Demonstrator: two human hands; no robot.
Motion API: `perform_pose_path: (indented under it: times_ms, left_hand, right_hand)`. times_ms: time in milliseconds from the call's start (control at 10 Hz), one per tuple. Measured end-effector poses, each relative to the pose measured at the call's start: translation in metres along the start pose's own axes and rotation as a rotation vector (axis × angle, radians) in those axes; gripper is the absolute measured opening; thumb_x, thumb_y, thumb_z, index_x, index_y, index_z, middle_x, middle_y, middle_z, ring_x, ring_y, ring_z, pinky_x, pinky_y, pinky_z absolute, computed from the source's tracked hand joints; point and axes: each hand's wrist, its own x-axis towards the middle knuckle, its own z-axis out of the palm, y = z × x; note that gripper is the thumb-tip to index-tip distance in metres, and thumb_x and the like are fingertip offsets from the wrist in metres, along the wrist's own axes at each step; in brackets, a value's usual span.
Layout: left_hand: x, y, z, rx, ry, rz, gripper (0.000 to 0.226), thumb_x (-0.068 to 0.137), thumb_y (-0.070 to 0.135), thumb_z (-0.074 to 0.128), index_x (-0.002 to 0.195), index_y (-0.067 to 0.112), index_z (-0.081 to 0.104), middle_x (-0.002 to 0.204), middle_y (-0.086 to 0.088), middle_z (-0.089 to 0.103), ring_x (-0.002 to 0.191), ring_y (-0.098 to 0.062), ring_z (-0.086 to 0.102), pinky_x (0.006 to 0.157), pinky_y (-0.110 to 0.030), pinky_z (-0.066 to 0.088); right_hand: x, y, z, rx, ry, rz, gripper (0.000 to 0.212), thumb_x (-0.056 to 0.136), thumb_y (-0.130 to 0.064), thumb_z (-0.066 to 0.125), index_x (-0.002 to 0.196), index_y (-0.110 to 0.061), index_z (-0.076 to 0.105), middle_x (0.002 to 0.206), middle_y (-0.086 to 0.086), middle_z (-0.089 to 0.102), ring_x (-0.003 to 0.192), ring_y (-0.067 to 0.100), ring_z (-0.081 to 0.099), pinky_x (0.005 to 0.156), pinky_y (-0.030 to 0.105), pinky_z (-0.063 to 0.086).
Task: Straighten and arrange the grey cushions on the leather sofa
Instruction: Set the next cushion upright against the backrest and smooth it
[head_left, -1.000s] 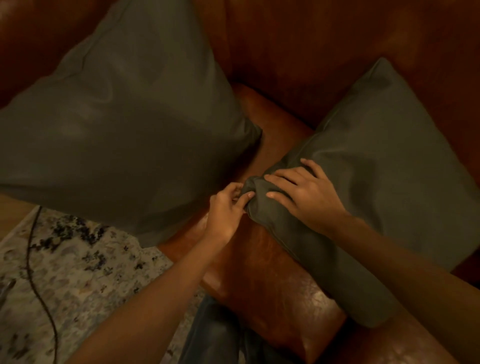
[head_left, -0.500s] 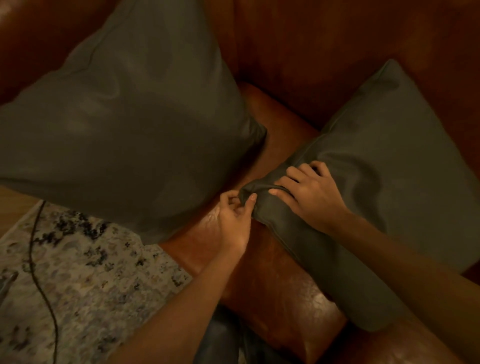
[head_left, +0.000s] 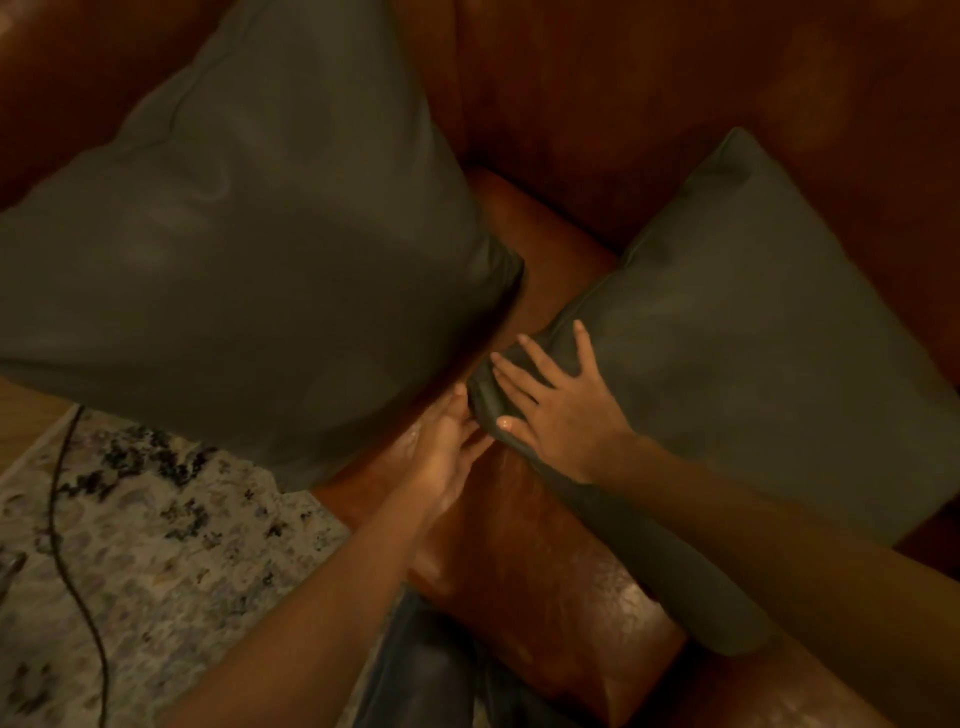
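The right hand (head_left: 558, 415) lay flat on the near corner of the right cushion (head_left: 727, 364), its fingers (head_left: 524, 376) straight and spread wide, the thumb pressed along the cushion's lower edge. Nothing was gripped; the palm and fingers simply pressed the grey fabric down. The left hand (head_left: 447, 447) reached up from below to the same corner, its fingertips touching the bunched tip of the cushion. Whether those fingers pinched the fabric or only rested against it could not be told, since the right hand and the shadow hid them.

The right cushion rested on the seat of the brown leather sofa (head_left: 519, 561), leaning back against the backrest. The left cushion (head_left: 249, 260), larger in view, stood against the sofa's other side, its lower corner near both hands but apart from them. A strip of seat showed between the two cushions.

Beside the sofa lay a patterned rug (head_left: 156, 545) with a dark cable (head_left: 67, 566) trailing across it. No writing or labels could be read anywhere.
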Motion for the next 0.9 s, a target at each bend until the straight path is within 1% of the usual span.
perform_pose_path:
  times_ms: [100, 200, 300, 400, 500, 600, 700, 800, 900]
  left_hand:
    - [0.002, 0.001, 0.016, -0.057, 0.024, -0.054, 0.042, 0.099, 0.038, 0.048, 0.136, 0.019, 0.052, 0.14, -0.019, 0.049, 0.13, -0.039, 0.043, 0.098, -0.04, 0.045]
    - [0.013, -0.002, 0.02, -0.026, 0.225, 0.03, 0.034, 0.098, 0.027, 0.055, 0.122, 0.003, 0.06, 0.116, -0.011, 0.065, 0.111, -0.028, 0.061, 0.097, -0.044, 0.05]
    - [0.04, -0.017, 0.008, 0.125, 0.337, 0.129, 0.055, 0.084, 0.049, 0.06, 0.105, 0.0, 0.069, 0.102, -0.015, 0.07, 0.102, -0.034, 0.067, 0.091, -0.05, 0.053]
    - [0.036, -0.017, 0.007, 0.004, 0.331, 0.034, 0.035, 0.096, 0.039, 0.047, 0.111, 0.01, 0.061, 0.1, -0.006, 0.064, 0.086, -0.025, 0.065, 0.078, -0.032, 0.054]
    - [0.003, -0.001, 0.019, -0.011, 0.325, -0.064, 0.038, 0.102, 0.026, 0.04, 0.134, 0.006, 0.049, 0.114, -0.005, 0.061, 0.095, -0.019, 0.06, 0.084, -0.031, 0.05]
    - [0.018, -0.021, 0.017, 0.039, 0.411, 0.067, 0.034, 0.101, 0.026, 0.046, 0.129, 0.007, 0.051, 0.117, -0.01, 0.061, 0.094, -0.02, 0.06, 0.082, -0.032, 0.052]
    - [0.015, -0.027, 0.021, -0.003, 0.467, 0.177, 0.023, 0.101, 0.017, 0.048, 0.12, 0.005, 0.053, 0.094, -0.006, 0.061, 0.099, -0.024, 0.058, 0.071, -0.027, 0.052]
    - [0.013, -0.021, 0.031, 0.121, 0.51, 0.121, 0.03, 0.097, 0.008, 0.054, 0.125, -0.001, 0.058, 0.112, -0.014, 0.063, 0.107, -0.026, 0.059, 0.088, -0.038, 0.051]
    - [0.018, -0.012, 0.033, 0.224, 0.533, -0.011, 0.035, 0.103, 0.013, 0.043, 0.137, 0.004, 0.048, 0.127, -0.008, 0.054, 0.116, -0.026, 0.053, 0.098, -0.04, 0.047]
  right_hand:
    - [0.012, -0.011, 0.005, 0.034, -0.035, 0.041, 0.064, 0.102, -0.049, 0.012, 0.156, -0.016, 0.011, 0.165, 0.001, 0.0, 0.151, 0.025, -0.009, 0.108, 0.069, -0.018]
    - [0.01, -0.002, 0.007, 0.112, 0.13, 0.16, 0.057, 0.098, -0.031, 0.048, 0.148, -0.005, 0.038, 0.16, 0.01, 0.027, 0.15, 0.026, 0.015, 0.114, 0.061, -0.005]
    - [-0.018, 0.012, 0.018, 0.149, 0.313, 0.319, 0.049, 0.099, -0.027, 0.044, 0.143, -0.006, 0.047, 0.152, 0.012, 0.042, 0.145, 0.027, 0.031, 0.116, 0.058, 0.009]
    - [-0.059, 0.022, 0.03, 0.17, 0.388, 0.381, 0.051, 0.104, -0.039, 0.034, 0.149, -0.018, 0.041, 0.156, 0.006, 0.036, 0.146, 0.026, 0.028, 0.117, 0.057, 0.013]
    - [-0.098, 0.026, 0.044, 0.248, 0.434, 0.513, 0.05, 0.102, -0.043, 0.035, 0.15, -0.027, 0.035, 0.158, 0.003, 0.033, 0.147, 0.026, 0.024, 0.117, 0.057, 0.012]
    - [-0.138, 0.024, 0.06, 0.435, 0.416, 0.79, 0.053, 0.1, -0.046, 0.035, 0.151, -0.031, 0.029, 0.16, -0.003, 0.026, 0.148, 0.022, 0.018, 0.118, 0.055, 0.006]
    - [-0.182, 0.015, 0.081, 0.612, 0.372, 1.051, 0.054, 0.101, -0.048, 0.032, 0.153, -0.036, 0.022, 0.162, -0.009, 0.013, 0.15, 0.015, 0.003, 0.119, 0.052, -0.002]
    - [-0.221, 0.001, 0.099, 0.79, 0.33, 1.295, 0.053, 0.103, -0.047, 0.03, 0.154, -0.039, 0.016, 0.164, -0.009, 0.004, 0.151, 0.013, -0.005, 0.12, 0.051, -0.004]
    - [-0.254, -0.018, 0.117, 0.965, 0.344, 1.515, 0.052, 0.105, -0.043, 0.032, 0.154, -0.033, 0.021, 0.165, -0.002, 0.01, 0.151, 0.02, 0.005, 0.12, 0.05, 0.005]
